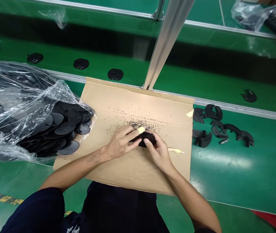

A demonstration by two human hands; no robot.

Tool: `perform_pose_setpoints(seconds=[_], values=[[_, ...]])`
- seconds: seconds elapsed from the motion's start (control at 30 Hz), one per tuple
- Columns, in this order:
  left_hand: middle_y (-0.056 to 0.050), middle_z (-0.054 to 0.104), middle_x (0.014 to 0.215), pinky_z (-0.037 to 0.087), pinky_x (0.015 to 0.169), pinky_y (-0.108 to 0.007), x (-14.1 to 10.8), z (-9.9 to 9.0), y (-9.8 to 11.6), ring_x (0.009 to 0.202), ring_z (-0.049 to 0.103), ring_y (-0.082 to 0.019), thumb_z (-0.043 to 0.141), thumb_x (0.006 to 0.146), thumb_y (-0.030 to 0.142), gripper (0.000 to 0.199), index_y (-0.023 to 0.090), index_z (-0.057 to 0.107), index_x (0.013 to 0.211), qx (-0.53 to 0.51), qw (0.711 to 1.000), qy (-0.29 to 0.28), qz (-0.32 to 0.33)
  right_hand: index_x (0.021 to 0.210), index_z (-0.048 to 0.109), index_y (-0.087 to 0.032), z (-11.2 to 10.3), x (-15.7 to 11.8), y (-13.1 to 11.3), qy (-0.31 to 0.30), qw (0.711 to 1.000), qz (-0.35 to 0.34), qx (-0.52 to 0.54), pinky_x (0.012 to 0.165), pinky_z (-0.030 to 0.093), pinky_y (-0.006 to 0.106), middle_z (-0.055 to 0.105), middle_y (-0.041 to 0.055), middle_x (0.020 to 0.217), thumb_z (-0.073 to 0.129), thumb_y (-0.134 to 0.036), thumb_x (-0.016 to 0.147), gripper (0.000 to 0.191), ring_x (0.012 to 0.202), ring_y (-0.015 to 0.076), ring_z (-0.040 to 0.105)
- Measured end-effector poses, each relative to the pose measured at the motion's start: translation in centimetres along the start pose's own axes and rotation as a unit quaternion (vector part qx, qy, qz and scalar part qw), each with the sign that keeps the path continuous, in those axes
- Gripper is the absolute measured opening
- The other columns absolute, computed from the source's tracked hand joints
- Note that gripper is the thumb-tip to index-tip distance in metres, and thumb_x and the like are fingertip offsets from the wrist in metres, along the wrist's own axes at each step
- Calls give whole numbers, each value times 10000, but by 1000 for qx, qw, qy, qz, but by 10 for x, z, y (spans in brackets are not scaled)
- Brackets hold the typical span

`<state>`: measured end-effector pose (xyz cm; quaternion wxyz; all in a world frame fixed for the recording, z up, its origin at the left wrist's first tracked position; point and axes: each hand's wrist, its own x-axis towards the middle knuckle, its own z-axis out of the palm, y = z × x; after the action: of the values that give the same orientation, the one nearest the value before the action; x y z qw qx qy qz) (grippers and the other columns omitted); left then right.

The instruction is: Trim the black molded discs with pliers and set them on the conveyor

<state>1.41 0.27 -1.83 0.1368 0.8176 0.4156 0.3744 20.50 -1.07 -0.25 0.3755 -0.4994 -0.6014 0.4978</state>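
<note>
Between my two hands is a black oval plastic disc [148, 139], held just above a cardboard sheet [128, 168]. My left hand [123, 140] grips its left side, and one finger wears a yellow wrap [141, 130]. Closed around the right side is my right hand [158, 149], its thumb lying on top of the disc. Many tiny black bits [139, 124] are scattered on the cardboard behind the hands. A thin tool with yellow tape [176, 150] lies to the right of my right hand. The fingers hide part of the disc.
A clear plastic bag [31, 87] full of black discs [65, 128] spills onto the cardboard's left side. Curved black parts [232, 129] lie on the green table at right. Several discs [115, 74] sit behind the metal rail, and a metal post [164, 45] rises at the back.
</note>
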Motion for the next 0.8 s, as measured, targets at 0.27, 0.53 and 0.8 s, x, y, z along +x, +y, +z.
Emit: perform_pose_setpoints(seconds=[0.27,0.53,0.8], values=[[-21,586,808,530,639,-271,0,3,2,713,553,-148,570,985,264,393,178,569,1368,11,1000,16,18,1187,638,-226,0,-1,3,0,999,-33,-20,894,567,363,733,70,1105,541,-445,1006,300,994,223,694],[-26,600,831,528,645,-270,-2,5,2,725,557,-147,597,979,261,392,191,594,1365,-33,999,29,6,1177,655,-222,-2,-1,0,-1,998,-50,-28,857,583,352,740,64,1061,533,-435,1017,293,936,204,699],[-65,660,996,570,762,-294,3,-1,3,900,637,-162,689,941,325,326,203,669,1242,-207,977,52,-17,1105,591,-231,-1,-8,5,26,992,-118,-42,802,584,312,717,60,1018,576,-344,1003,153,941,193,709]])
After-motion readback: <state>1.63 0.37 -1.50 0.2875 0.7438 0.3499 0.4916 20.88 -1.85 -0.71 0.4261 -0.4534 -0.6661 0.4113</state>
